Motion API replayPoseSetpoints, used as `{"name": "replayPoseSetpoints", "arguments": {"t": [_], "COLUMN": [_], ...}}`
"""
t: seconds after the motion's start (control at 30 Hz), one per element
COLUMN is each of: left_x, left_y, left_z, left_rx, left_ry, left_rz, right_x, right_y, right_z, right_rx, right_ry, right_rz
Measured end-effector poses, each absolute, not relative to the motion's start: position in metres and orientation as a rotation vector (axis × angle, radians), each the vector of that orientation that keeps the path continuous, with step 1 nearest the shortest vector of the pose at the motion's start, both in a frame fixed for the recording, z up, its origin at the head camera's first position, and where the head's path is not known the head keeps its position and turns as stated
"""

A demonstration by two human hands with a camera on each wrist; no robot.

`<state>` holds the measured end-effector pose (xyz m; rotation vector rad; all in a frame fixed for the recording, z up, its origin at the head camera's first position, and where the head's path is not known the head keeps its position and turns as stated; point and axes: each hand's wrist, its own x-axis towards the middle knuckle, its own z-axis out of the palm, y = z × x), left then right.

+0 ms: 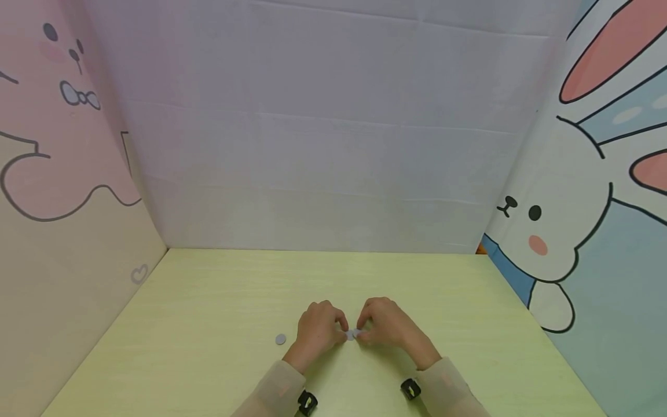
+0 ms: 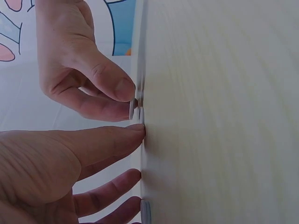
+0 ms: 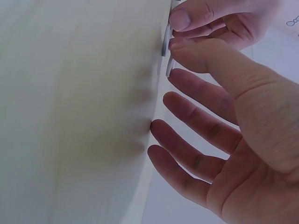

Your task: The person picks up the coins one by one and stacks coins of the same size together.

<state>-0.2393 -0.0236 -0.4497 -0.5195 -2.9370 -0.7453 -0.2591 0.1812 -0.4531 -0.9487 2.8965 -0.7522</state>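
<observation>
Two small flat grey discs meet between the hands, low over the pale table. My left hand holds the left disc at its edge between thumb and index finger, close to the tabletop. The right disc is pinched by my right hand, slightly raised and tilted, its edge overlapping the other. In the right wrist view, the other right fingers are spread and loosely bent near the table. Left of my left hand lies another grey disc, flat on the table.
A white cloth wall stands behind the table. Printed panels close off both sides, a pink cartoon figure on the left and a white rabbit on the right. Black wrist devices sit by the sleeves.
</observation>
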Motion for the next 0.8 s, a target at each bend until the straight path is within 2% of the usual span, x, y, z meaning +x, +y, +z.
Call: {"name": "replayPoseSetpoints", "arguments": {"t": [0.8], "left_x": [-0.24], "left_y": [-0.025], "left_z": [-0.453], "left_rx": [-0.53], "left_ry": [-2.911], "left_rz": [-0.715], "right_x": [-0.257], "right_y": [0.165], "right_z": [-0.449], "right_rx": [-0.912], "right_ry": [2.892], "right_rz": [-0.734]}}
